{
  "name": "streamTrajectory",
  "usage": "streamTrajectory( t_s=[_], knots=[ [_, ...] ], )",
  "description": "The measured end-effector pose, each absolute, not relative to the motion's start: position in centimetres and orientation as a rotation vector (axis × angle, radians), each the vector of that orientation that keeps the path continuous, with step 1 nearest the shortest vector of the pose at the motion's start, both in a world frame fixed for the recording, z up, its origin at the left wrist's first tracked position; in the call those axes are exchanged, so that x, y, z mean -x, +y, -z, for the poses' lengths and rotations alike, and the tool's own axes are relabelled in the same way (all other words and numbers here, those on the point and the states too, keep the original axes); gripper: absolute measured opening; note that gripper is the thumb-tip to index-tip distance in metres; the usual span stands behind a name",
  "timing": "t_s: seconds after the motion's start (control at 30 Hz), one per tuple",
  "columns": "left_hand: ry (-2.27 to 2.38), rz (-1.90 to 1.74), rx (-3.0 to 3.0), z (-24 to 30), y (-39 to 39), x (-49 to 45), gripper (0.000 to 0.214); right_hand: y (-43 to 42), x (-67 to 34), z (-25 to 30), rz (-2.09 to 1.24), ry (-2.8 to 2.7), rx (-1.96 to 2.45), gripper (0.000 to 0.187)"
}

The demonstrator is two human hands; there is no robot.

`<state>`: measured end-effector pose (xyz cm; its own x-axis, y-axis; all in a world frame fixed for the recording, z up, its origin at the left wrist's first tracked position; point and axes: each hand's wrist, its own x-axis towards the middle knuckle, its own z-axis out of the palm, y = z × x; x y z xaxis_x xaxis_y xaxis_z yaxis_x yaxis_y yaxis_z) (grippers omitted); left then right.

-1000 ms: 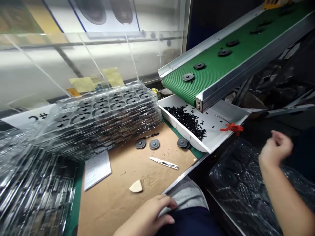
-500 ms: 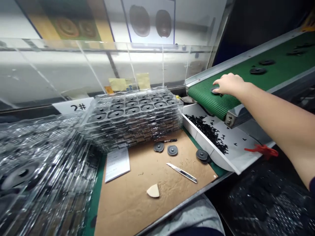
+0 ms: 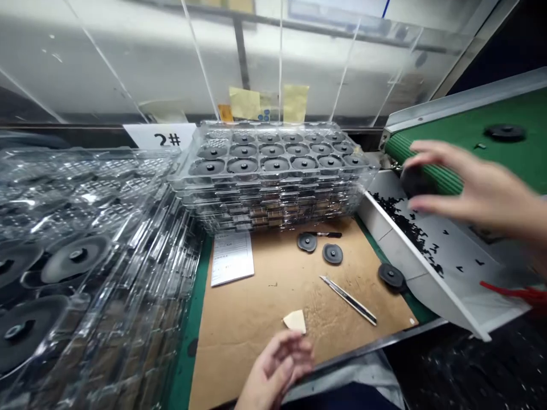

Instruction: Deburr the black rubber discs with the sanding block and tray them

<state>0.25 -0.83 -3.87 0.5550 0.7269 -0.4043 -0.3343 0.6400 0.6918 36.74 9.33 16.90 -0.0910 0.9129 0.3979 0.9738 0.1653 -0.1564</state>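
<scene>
My right hand (image 3: 482, 191), blurred by motion, grips a dark round rubber-like disc (image 3: 415, 181) between thumb and fingers, above the white tray and beside the belt's end. My left hand (image 3: 277, 364) is at the bottom middle, its fingers loosely curled and apart, with nothing visible in it. Just beyond its fingertips lies a cream wedge-shaped piece (image 3: 296, 321). A snap-off cutter knife (image 3: 350, 300) rests on the brown board (image 3: 248, 330). Two dark discs with a centre knob, one here (image 3: 332, 254), lie near a black pen (image 3: 331, 234); dark disc pieces (image 3: 391, 275) sit by the tray wall.
Stacked clear blister trays (image 3: 273, 188) holding dark discs stand at the back. More clear trays (image 3: 106, 250) fill the left. A white tray (image 3: 453, 250) holds small black scraps. The green conveyor (image 3: 465, 122) carries another disc (image 3: 506, 132). Printed paper (image 3: 232, 259) lies on the board.
My right hand has lifted a disc off the conveyor and brought it back toward the bench. My left hand has come into view at the bottom. The view has shifted left and down.
</scene>
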Motion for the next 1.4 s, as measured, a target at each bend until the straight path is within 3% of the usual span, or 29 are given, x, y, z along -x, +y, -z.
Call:
streamTrajectory(
  t_s=[0.07,0.17,0.37,0.5,0.67,0.8,1.07,1.4],
  knots=[
    [0.688,-0.796,-0.519,2.3,0.4,-1.5,0.058,5.0,-30.5,-12.4,-0.217,-2.27,1.526,0.076],
    [0.581,-0.784,-0.499,1.4,1.1,-2.8,0.079,0.1,-23.6,-5.3,-0.699,-2.329,1.348,0.093],
    [0.638,-0.703,-0.418,3.5,0.6,-1.2,0.073,-2.3,-17.2,1.8,-1.06,-1.688,1.496,0.087],
    [0.681,-0.719,-0.242,4.6,0.4,0.4,0.07,-1.6,-16.5,2.7,-1.121,-1.732,1.508,0.087],
    [0.748,-0.896,-0.099,5.2,1.0,1.7,0.065,-0.6,-18.2,5.7,-0.901,-1.734,1.873,0.046],
    [0.804,-1.063,-0.122,5.8,2.1,2.3,0.055,-1.2,-17.0,8.3,-0.907,-1.945,1.745,0.029],
    [0.848,-1.195,-0.127,7.6,3.3,1.5,0.047,3.0,-15.6,5.7,-1.181,-1.789,1.571,0.021],
    [0.895,-1.246,-0.15,8.5,3.0,0.8,0.046,6.6,-12.7,5.0,-1.195,-1.761,1.573,0.018]
  ],
)
